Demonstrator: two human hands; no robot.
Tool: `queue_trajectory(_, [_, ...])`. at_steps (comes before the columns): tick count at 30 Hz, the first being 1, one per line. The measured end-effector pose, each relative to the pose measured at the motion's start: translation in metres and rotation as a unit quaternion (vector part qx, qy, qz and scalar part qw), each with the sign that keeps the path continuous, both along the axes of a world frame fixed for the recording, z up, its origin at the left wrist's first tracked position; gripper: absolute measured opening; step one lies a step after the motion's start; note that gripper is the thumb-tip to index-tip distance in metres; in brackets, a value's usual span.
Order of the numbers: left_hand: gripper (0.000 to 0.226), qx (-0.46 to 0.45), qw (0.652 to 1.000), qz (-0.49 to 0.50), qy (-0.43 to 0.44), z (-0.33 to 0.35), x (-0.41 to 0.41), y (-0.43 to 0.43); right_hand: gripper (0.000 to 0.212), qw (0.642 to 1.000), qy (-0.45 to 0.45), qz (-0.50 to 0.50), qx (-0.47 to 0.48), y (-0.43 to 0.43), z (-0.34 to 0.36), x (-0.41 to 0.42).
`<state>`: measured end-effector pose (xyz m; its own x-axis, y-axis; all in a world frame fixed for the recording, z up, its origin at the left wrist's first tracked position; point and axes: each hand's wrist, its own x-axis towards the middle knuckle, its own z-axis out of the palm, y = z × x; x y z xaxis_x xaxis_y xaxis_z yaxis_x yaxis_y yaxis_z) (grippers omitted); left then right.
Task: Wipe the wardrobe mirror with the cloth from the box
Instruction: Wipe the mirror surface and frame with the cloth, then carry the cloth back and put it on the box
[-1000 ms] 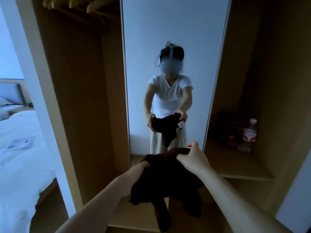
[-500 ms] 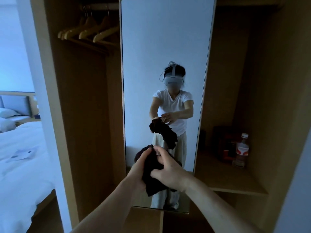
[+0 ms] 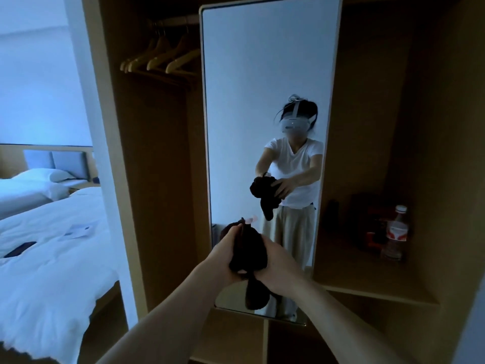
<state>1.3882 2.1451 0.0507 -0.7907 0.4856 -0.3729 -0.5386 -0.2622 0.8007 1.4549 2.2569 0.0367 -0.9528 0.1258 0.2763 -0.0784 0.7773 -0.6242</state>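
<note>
A tall mirror [image 3: 262, 74] with a pale frame stands in the middle of the open wooden wardrobe. Just in front of its lower part I hold a dark brown cloth [image 3: 249, 253] bunched into a ball, one end hanging down. My left hand [image 3: 225, 256] grips the cloth from the left and my right hand [image 3: 278, 264] grips it from the right. The cloth is close to the glass; whether it touches is unclear. The mirror reflects a person in a white shirt holding the same cloth. No box is in view.
Wooden hangers [image 3: 160, 61] hang on a rail in the left compartment. A plastic bottle [image 3: 396, 232] with a red label stands on the right shelf [image 3: 367, 285], beside dark items. Left of the wardrobe is a bed [image 3: 47, 245] with white bedding.
The view has tilted up, showing the mirror's top edge. My hands have gathered the spread cloth into a tight bunch and lifted it toward the lower mirror.
</note>
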Motion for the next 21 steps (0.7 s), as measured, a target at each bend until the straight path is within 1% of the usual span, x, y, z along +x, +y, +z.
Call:
queue_trajectory(1, [0.060,-0.024,0.999,0.020,0.006,-0.004,-0.001,-0.007,0.038,0.999,0.000,-0.002,0.032,-0.005,0.001,0.001])
queue_trajectory(2, [0.064,-0.046,0.998,0.044,0.016,-0.005,-0.002,-0.013,0.031,0.998,0.006,0.001,0.057,-0.010,0.001,0.002])
queue_trajectory(3, [0.068,-0.074,0.994,0.074,0.033,-0.006,-0.001,-0.024,0.028,0.997,0.010,0.012,0.075,-0.016,0.002,0.003])
queue_trajectory(5, [0.069,-0.151,0.978,0.121,0.080,-0.008,0.002,-0.049,0.029,0.995,0.011,0.034,0.096,-0.028,0.005,0.003])
queue_trajectory(6, [0.067,-0.173,0.973,0.123,0.096,-0.009,0.005,-0.064,0.032,0.993,0.005,0.041,0.107,-0.034,0.006,0.001])
queue_trajectory(8, [0.064,-0.186,0.968,0.096,0.139,-0.011,0.013,-0.092,0.035,0.989,0.006,0.047,0.138,-0.047,0.001,-0.007])
queue_trajectory(9, [0.069,-0.201,0.962,0.078,0.169,-0.013,0.020,-0.106,0.034,0.988,0.008,0.046,0.149,-0.055,-0.002,-0.012])
queue_trajectory(10, [0.079,-0.232,0.947,0.064,0.211,-0.017,0.023,-0.118,0.033,0.987,0.009,0.047,0.155,-0.064,-0.005,-0.017])
queue_trajectory(11, [0.094,-0.285,0.921,0.052,0.263,-0.020,0.029,-0.132,0.032,0.986,0.005,0.059,0.157,-0.078,-0.009,-0.021])
queue_trajectory(12, [0.109,-0.345,0.884,0.036,0.314,-0.024,0.034,-0.144,0.031,0.984,0.004,0.076,0.158,-0.092,-0.012,-0.025])
queue_trajectory(13, [0.119,-0.407,0.851,0.027,0.332,-0.028,0.040,-0.157,0.030,0.982,0.003,0.099,0.163,-0.108,-0.014,-0.028])
queue_trajectory(14, [0.122,-0.461,0.818,0.017,0.344,-0.034,0.043,-0.172,0.030,0.978,0.005,0.124,0.165,-0.124,-0.015,-0.029])
queue_trajectory(15, [0.123,-0.475,0.812,0.023,0.338,-0.039,0.044,-0.187,0.030,0.975,0.005,0.149,0.164,-0.138,-0.015,-0.029])
queue_trajectory(16, [0.120,-0.464,0.826,0.045,0.317,-0.043,0.045,-0.205,0.031,0.971,0.008,0.178,0.160,-0.155,-0.017,-0.028])
queue_trajectory(17, [0.112,-0.467,0.822,0.069,0.318,-0.047,0.045,-0.221,0.032,0.966,0.007,0.203,0.160,-0.171,-0.019,-0.028])
queue_trajectory(18, [0.098,-0.499,0.798,0.083,0.326,-0.051,0.046,-0.239,0.034,0.960,0.007,0.224,0.166,-0.189,-0.020,-0.028])
queue_trajectory(19, [0.083,-0.564,0.754,0.086,0.324,-0.052,0.051,-0.257,0.035,0.955,0.006,0.240,0.175,-0.206,-0.021,-0.029])
queue_trajectory(20, [0.071,-0.627,0.701,0.090,0.329,-0.053,0.053,-0.275,0.035,0.950,0.010,0.253,0.184,-0.222,-0.023,-0.030])
queue_trajectory(21, [0.063,-0.677,0.649,0.091,0.334,-0.053,0.058,-0.295,0.035,0.945,0.013,0.267,0.188,-0.242,-0.025,-0.032])
